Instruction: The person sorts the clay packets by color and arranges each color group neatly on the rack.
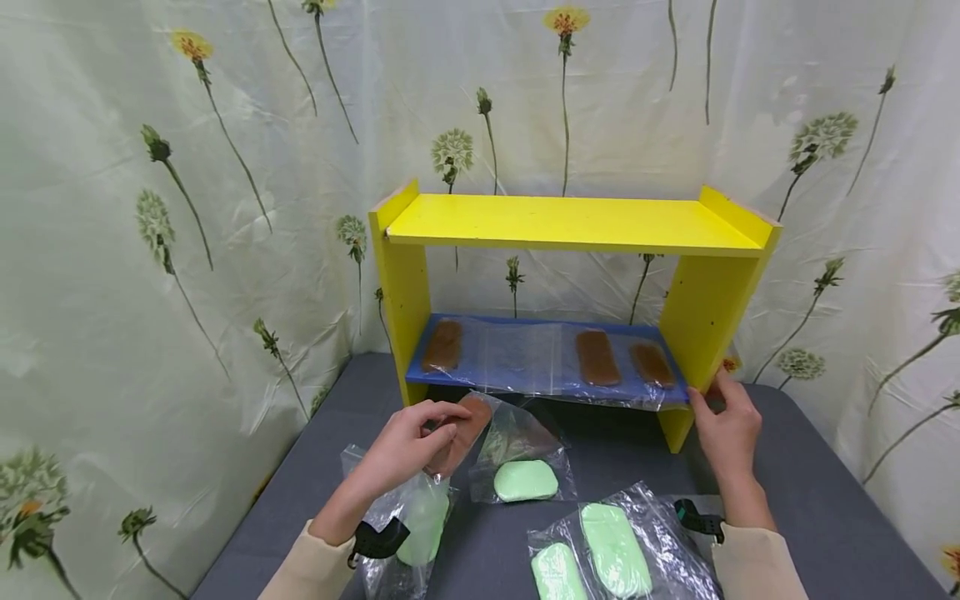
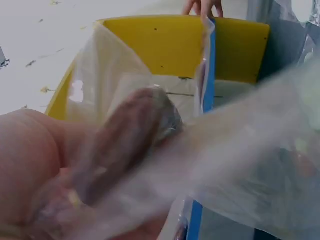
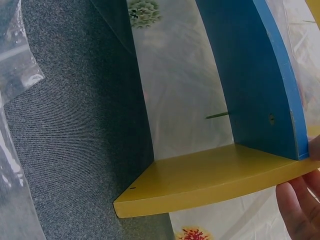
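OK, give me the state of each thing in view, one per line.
Left hand: holding a brown oblong bar in clear plastic
The brown oblong bar: held, tilted
Right hand: gripping the yellow-and-blue shelf unit
The shelf unit: upright on the dark grey table
Three other brown bars: in clear plastic, lying on the blue board
Four pale green rounded bars: in clear plastic
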{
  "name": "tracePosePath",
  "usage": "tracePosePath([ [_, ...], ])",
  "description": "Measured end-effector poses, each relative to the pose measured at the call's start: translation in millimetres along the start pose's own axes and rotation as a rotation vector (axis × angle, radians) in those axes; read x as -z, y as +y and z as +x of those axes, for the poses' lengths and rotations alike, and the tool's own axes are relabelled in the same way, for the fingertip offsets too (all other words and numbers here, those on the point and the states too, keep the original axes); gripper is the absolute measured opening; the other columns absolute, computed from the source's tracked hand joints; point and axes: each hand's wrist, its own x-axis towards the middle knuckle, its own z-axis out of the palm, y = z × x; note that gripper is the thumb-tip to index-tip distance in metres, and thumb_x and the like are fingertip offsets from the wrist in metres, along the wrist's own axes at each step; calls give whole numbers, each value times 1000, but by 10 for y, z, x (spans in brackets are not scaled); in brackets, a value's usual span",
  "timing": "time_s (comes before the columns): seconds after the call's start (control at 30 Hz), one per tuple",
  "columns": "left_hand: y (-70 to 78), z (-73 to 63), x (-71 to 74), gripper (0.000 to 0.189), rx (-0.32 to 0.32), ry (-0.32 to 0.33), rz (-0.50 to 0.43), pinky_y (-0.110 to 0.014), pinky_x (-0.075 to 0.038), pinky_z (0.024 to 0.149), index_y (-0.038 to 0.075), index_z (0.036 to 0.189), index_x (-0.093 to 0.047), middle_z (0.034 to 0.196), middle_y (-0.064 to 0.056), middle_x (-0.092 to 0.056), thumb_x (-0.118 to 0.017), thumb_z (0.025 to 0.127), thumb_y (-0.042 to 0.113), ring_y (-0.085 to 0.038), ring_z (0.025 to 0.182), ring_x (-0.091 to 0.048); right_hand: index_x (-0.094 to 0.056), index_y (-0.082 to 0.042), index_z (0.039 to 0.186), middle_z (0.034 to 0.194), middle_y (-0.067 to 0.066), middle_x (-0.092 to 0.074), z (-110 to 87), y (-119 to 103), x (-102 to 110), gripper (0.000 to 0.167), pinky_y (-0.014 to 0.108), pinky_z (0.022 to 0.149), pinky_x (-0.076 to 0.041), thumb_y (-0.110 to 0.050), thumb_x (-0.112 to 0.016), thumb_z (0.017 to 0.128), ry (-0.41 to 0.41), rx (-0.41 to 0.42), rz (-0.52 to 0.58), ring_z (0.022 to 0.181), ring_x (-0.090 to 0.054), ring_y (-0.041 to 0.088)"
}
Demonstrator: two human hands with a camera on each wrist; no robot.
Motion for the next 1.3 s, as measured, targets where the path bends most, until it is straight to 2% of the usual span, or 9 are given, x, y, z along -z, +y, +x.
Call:
tracePosePath([
  [0.1, 48, 15, -11, 16, -28, 19, -28, -36, -55, 69, 29, 113, -74, 109, 8, -66, -66, 100, 26, -18, 87, -62, -67, -13, 132, 100, 12, -68, -11, 10, 7, 47, 6, 68, -40, -8, -80, 87, -4, -4, -8, 85, -58, 11],
  [0.33, 198, 58, -6, 30, -4, -39, -191, -40, -52, 55, 28, 113, -69, 105, -3, -66, -82, 86, 33, -25, 64, -63, -66, -15, 135, 101, 12, -68, -31, 23, 16, 50, 4, 69, -38, -9, -80, 87, -16, -4, -10, 86, -60, 18],
  [0.43, 286, 115, 2, 32, -30, -91, -287, -40, -55, 57, 25, 116, -66, 108, -9, -63, -81, 87, 26, -27, 69, -66, -66, -15, 135, 100, 11, -68, -22, 28, 18, 50, 5, 69, -39, -9, -80, 87, -17, 1, -10, 86, -60, 19],
  [0.6, 395, 253, 15, 46, -122, -144, -470, -47, -58, 70, 24, 133, -59, 122, -16, -54, -77, 91, 17, -36, 92, -69, -66, -17, 136, 101, 11, -67, 2, 44, 23, 51, 6, 68, -41, -9, -80, 87, -15, 6, -11, 85, -60, 17],
  [0.77, 379, 463, -15, 57, -217, -107, -618, -44, -57, 79, 23, 146, -50, 129, -19, -53, -70, 94, 9, -38, 104, -64, -66, -17, 136, 100, 11, -67, 13, 48, 14, 52, 4, 68, -39, -8, -80, 87, -10, 6, -7, 85, -57, 7],
  [0.9, 324, 621, -74, 64, -274, -82, -720, -41, -55, 86, 20, 152, -43, 132, -18, -57, -66, 94, 3, -35, 111, -61, -66, -15, 135, 100, 12, -67, 12, 32, 0, 51, 2, 67, -37, -8, -80, 87, -9, 22, -1, 85, -58, 9],
  [1.1, 361, 771, -212, 71, -291, -144, -740, -43, -55, 87, 23, 156, -37, 129, -17, -64, -66, 95, 2, -34, 109, -63, -67, -12, 132, 99, 14, -66, 1, 15, -3, 47, 4, 67, -36, -7, -79, 87, -7, 34, 7, 84, -57, 10],
  [1.2, 469, 787, -302, 70, -289, -188, -683, -42, -55, 87, 28, 155, -38, 126, -15, -66, -67, 96, 3, -32, 107, -64, -67, -12, 131, 98, 13, -66, -1, 13, -11, 46, 3, 67, -37, -8, -79, 87, -5, 29, 4, 84, -53, 0],
  [1.3, 647, 750, -409, 71, -340, -296, -591, -43, -55, 87, 31, 156, -37, 126, -12, -65, -67, 97, 6, -31, 106, -65, -67, -12, 132, 98, 13, -66, 0, 17, -21, 47, 3, 67, -36, -7, -79, 87, -2, 28, 4, 84, -51, -3],
])
